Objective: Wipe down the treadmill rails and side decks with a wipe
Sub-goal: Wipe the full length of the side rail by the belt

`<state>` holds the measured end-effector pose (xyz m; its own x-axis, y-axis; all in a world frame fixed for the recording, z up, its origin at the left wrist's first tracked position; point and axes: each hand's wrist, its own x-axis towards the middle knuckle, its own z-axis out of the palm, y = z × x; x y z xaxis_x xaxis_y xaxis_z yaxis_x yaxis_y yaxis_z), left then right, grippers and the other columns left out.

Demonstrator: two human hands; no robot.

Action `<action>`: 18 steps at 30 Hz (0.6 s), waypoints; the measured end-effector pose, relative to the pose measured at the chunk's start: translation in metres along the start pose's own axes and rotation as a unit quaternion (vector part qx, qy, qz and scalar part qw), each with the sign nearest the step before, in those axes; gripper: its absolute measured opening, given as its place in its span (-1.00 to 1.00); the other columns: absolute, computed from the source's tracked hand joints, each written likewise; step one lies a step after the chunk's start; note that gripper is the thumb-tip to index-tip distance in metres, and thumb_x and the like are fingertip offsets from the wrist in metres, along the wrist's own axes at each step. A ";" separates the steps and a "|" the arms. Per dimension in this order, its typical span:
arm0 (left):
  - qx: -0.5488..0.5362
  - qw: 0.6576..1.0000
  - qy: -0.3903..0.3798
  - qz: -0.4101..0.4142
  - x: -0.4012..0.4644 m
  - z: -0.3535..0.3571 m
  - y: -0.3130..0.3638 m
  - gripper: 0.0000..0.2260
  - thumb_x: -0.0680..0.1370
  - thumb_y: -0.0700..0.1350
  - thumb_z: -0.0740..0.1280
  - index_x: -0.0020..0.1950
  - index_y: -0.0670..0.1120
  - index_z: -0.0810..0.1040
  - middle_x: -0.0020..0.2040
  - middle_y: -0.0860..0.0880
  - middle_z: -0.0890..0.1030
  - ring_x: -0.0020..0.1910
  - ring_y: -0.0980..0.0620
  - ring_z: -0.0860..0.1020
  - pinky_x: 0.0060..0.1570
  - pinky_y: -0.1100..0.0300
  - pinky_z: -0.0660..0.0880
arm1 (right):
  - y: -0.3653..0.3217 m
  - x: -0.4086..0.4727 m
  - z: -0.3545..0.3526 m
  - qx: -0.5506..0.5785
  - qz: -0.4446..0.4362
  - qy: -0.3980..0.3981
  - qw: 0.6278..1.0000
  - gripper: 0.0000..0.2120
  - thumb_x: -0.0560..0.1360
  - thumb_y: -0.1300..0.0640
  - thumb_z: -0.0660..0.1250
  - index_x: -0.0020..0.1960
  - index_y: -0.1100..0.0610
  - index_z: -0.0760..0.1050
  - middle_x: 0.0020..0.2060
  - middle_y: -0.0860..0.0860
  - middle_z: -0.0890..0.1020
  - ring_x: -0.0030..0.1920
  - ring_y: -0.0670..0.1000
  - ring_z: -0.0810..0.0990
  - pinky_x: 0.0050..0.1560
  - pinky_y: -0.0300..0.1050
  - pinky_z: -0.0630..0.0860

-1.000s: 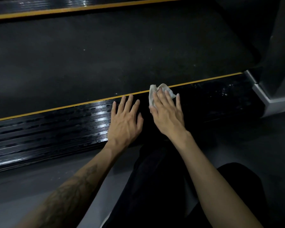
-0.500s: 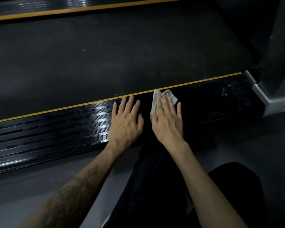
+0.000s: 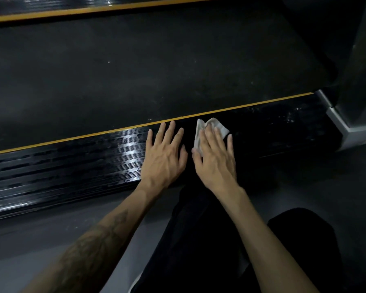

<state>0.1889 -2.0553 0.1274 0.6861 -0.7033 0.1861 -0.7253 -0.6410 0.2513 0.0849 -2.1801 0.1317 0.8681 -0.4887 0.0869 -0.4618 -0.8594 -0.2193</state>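
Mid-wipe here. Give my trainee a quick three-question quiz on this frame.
1. True or false: the left hand is pressing the wipe.
2. Which surface is the wipe on? A) the belt B) the near side deck C) the floor
3. Fill in: the stripe between belt and near side deck is ____.

Key:
1. False. The right hand presses it with flat fingers; the left hand rests bare on the deck.
2. B
3. Yellow

left grip [image 3: 164, 157] flat, fingers spread; right grip [image 3: 215, 157] flat, fingers straight, both forearms extended forward.
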 end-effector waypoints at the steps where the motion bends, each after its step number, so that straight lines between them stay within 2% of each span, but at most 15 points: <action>1: 0.001 1.000 0.002 0.001 0.000 0.000 0.000 -0.47 0.65 0.10 0.04 0.57 -0.06 0.40 0.61 -0.11 0.30 0.63 -0.13 0.18 0.58 -0.24 0.10 | 0.001 0.004 -0.001 0.008 -0.011 -0.008 1.000 -0.32 0.62 -0.16 -0.12 0.63 0.16 0.19 0.64 0.09 0.16 0.65 0.08 0.06 0.61 0.24 -0.12; 5: -0.003 1.000 0.010 0.003 -0.001 -0.001 0.001 -0.48 0.65 0.09 0.06 0.55 -0.07 0.41 0.60 -0.12 0.32 0.62 -0.15 0.21 0.57 -0.24 0.13 | 0.013 0.014 -0.007 -0.001 -0.016 -0.021 1.000 -0.29 0.61 -0.20 -0.20 0.67 0.09 0.10 0.66 0.04 0.09 0.66 0.03 -0.03 0.62 0.21 -0.19; 9: -0.001 1.000 0.002 0.000 0.001 -0.001 0.002 -0.48 0.65 0.09 0.05 0.56 -0.06 0.40 0.61 -0.12 0.32 0.62 -0.15 0.20 0.57 -0.24 0.11 | 0.002 -0.004 -0.001 0.005 0.027 0.026 0.999 -0.34 0.64 -0.13 -0.12 0.61 0.20 0.23 0.62 0.15 0.20 0.64 0.10 0.10 0.63 0.19 -0.04; 12: -0.002 1.000 -0.003 0.000 0.001 0.000 0.003 -0.47 0.64 0.09 0.04 0.56 -0.06 0.40 0.61 -0.12 0.31 0.63 -0.15 0.19 0.58 -0.24 0.10 | -0.006 -0.003 0.005 0.012 0.010 0.024 1.000 -0.37 0.65 -0.09 -0.08 0.60 0.20 0.27 0.61 0.15 0.24 0.63 0.13 0.15 0.62 0.25 0.06; 15: -0.005 1.000 -0.002 0.001 0.000 0.000 0.002 -0.47 0.64 0.09 0.04 0.56 -0.06 0.40 0.61 -0.12 0.31 0.63 -0.14 0.19 0.58 -0.23 0.10 | 0.002 0.007 -0.001 0.002 -0.022 -0.003 1.000 -0.37 0.65 -0.12 -0.13 0.64 0.11 0.19 0.64 0.08 0.19 0.65 0.08 0.07 0.62 0.26 -0.08; 18: -0.001 1.000 0.006 0.002 0.000 -0.001 0.003 -0.48 0.64 0.09 0.05 0.56 -0.07 0.41 0.60 -0.13 0.32 0.62 -0.14 0.21 0.57 -0.24 0.12 | 0.013 0.003 -0.004 0.000 -0.005 0.010 1.000 -0.37 0.66 -0.13 -0.13 0.67 0.09 0.12 0.65 0.07 0.15 0.66 0.06 0.04 0.62 0.26 -0.12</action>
<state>0.1870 -2.0569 0.1293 0.6832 -0.7030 0.1977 -0.7284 -0.6368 0.2529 0.0810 -2.1939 0.1327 0.8686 -0.4835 0.1087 -0.4534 -0.8639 -0.2191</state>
